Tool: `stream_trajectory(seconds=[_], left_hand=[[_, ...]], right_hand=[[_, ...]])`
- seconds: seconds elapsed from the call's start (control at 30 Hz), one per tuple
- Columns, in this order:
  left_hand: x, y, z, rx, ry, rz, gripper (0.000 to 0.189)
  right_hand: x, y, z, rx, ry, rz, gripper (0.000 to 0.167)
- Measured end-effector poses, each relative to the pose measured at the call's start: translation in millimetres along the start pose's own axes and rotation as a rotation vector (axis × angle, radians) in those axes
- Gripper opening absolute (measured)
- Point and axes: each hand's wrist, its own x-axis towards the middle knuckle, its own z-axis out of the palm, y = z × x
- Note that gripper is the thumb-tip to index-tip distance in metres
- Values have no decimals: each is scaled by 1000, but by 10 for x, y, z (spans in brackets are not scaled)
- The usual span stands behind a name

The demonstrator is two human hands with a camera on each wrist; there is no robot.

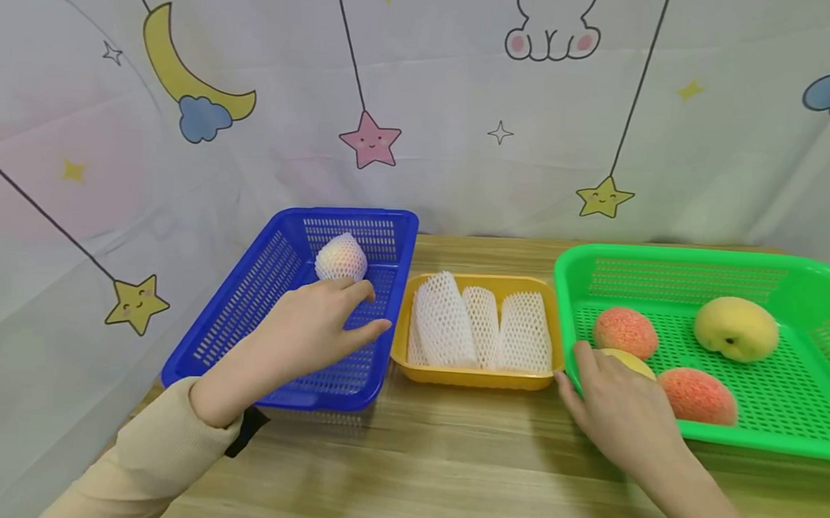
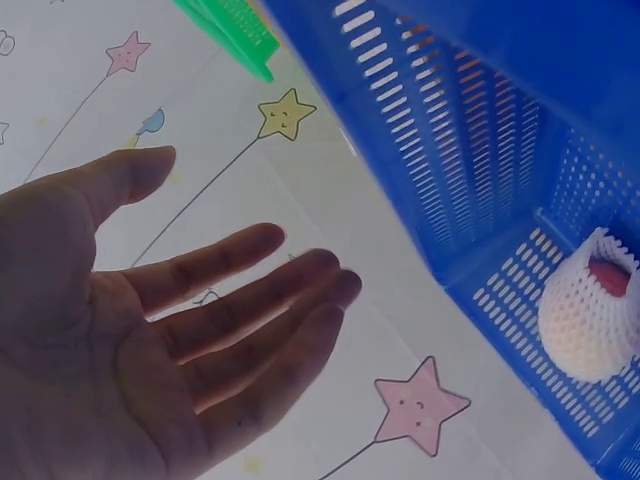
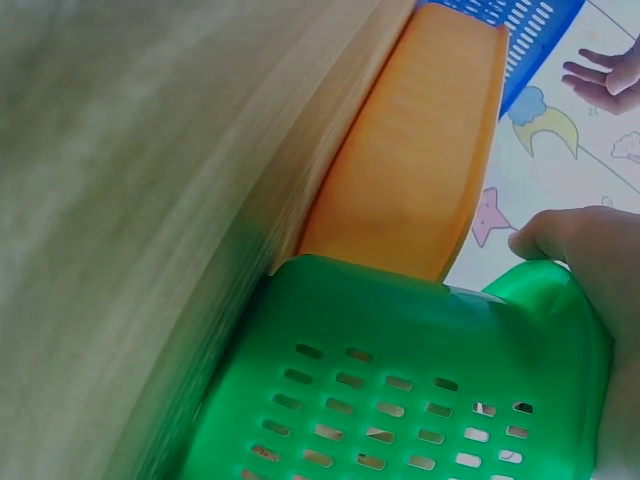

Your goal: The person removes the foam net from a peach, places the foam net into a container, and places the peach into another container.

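Note:
My left hand [image 1: 315,320] hovers over the blue basket [image 1: 382,366], its fingers loosely extended and its palm bare in the left wrist view. Beyond its fingertips in that basket sits a round fruit in a white foam net [image 1: 342,257]; a bit of red shows through the net's opening [image 2: 608,278]. My right hand [image 1: 620,407] is at the near left corner of the green basket [image 1: 783,441], thumb outside the rim. Beside and partly beneath it lies a yellow fruit [image 1: 629,362]. The other right fingers are hidden, so whether they grip anything is unclear.
A yellow tray [image 1: 479,378] holding several white foam net sleeves [image 1: 447,326] stands between the baskets. The green basket also holds two speckled red fruits [image 1: 626,334] and a larger yellow fruit [image 1: 736,329]. Behind hangs a patterned cloth [image 1: 460,184]; wooden tabletop [image 1: 448,461] lies in front.

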Motion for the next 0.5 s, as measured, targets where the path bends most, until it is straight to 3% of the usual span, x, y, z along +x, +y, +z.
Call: stream_trajectory(seconds=[0.17, 0.5], left_hand=[[103, -98, -92, -116, -124, -2, 36], [376, -418, -277, -175, -227, -51, 33]], right_hand=[[-1, 7, 16, -19, 22, -20, 47], [4, 2, 32, -42, 68, -50, 54]])
